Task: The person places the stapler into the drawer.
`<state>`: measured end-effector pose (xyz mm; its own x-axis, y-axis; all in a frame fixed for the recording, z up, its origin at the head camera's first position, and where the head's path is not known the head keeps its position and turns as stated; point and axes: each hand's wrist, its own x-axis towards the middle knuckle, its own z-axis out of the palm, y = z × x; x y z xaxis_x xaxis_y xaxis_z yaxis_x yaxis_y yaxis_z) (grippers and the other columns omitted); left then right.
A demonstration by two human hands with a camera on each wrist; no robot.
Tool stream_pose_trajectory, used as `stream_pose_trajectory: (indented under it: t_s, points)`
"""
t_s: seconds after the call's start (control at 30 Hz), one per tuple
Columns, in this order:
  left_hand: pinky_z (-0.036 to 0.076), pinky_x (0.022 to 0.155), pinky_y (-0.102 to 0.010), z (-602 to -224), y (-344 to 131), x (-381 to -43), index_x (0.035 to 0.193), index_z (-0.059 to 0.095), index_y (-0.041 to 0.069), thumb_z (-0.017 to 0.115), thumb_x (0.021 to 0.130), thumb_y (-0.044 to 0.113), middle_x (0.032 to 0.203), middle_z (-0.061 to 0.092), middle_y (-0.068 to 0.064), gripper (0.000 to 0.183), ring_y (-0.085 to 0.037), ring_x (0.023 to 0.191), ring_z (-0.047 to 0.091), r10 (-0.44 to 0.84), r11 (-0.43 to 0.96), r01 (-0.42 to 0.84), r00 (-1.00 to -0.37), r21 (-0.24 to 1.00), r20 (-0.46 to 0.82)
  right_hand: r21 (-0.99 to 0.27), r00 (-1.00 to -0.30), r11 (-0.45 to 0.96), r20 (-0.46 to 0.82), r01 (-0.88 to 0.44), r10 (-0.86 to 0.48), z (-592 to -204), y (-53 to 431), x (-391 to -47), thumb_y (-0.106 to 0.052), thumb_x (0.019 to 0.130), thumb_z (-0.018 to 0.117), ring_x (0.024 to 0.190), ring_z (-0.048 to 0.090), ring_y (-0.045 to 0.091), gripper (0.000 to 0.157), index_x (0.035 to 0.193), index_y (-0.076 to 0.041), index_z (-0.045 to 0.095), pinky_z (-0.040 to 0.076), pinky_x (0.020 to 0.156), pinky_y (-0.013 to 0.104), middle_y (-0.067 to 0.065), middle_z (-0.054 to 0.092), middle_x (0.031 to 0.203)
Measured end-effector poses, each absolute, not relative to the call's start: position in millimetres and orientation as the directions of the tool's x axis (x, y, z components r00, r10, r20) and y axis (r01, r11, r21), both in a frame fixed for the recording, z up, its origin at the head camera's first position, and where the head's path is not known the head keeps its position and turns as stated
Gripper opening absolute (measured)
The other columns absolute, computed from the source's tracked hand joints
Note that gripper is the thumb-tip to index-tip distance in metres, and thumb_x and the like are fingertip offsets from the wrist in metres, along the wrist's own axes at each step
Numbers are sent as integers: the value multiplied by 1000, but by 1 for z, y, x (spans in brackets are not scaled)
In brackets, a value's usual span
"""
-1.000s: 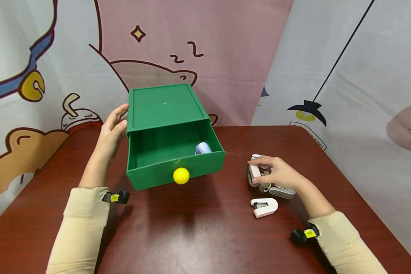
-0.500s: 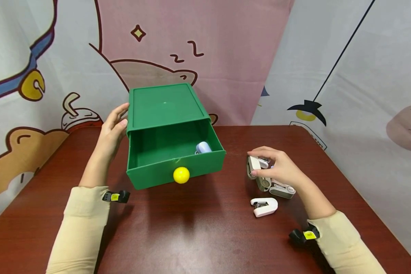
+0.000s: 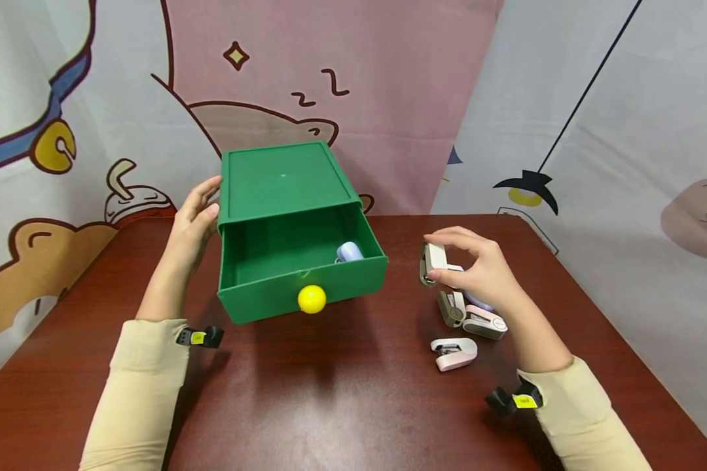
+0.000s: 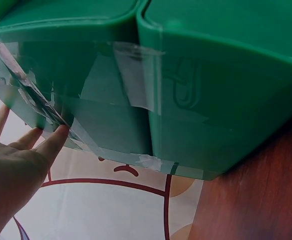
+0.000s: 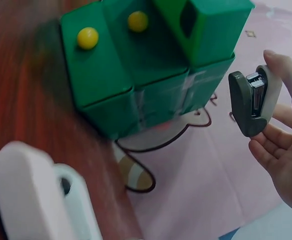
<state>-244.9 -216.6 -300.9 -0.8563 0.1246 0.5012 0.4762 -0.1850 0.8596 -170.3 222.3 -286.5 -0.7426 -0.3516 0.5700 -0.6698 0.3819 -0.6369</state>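
My right hand [image 3: 488,269] pinches a small white and grey-green stapler [image 3: 436,257] between thumb and fingertips, raised above the other staplers. In the right wrist view the same stapler [image 5: 244,106] shows its metal staple channel, jaws apart. My left hand [image 3: 190,226] touches the left side of a green drawer cabinet [image 3: 285,183], fingers extended against its wall. The cabinet's top drawer [image 3: 271,297], with a yellow knob [image 3: 311,299], is pulled out. Inside it, at the right, lies a light-blue stapler [image 3: 350,252], partly hidden by the drawer front.
On the table [image 3: 353,405], several staplers lie at the right: a grey-brown one [image 3: 451,309], a white and grey one [image 3: 484,323], a partly covered lavender one [image 3: 479,301], and a pinkish-white one [image 3: 453,354] nearer the front. A patterned curtain [image 3: 400,98] hangs behind.
My right hand has lifted the white and grey-green stapler up and away from the group, uncovering the staplers beneath. The left hand, cabinet and drawer have stayed in place.
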Motion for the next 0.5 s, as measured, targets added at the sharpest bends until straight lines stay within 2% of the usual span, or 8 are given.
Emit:
stream_pose_trajectory:
  t_s: [0.17,0.5]
  points:
    - [42,92,-23,-301,-216,-245,144,40,6,50,95,15,148,33,-15,51,-28,133,33,121,-194,474,-857,859,501,-660,-752,361,598,-658,-278,-285,218,-176,11,67,80,108,55,13,50,114,1,68,38,95,27,10,64,110]
    - [42,92,-23,-301,-216,-245,144,40,6,51,95,14,147,34,-15,50,-28,133,33,120,-209,474,-855,855,504,-654,-691,229,702,-721,-172,-264,195,-169,8,69,78,108,55,21,46,113,2,69,38,97,29,9,65,110]
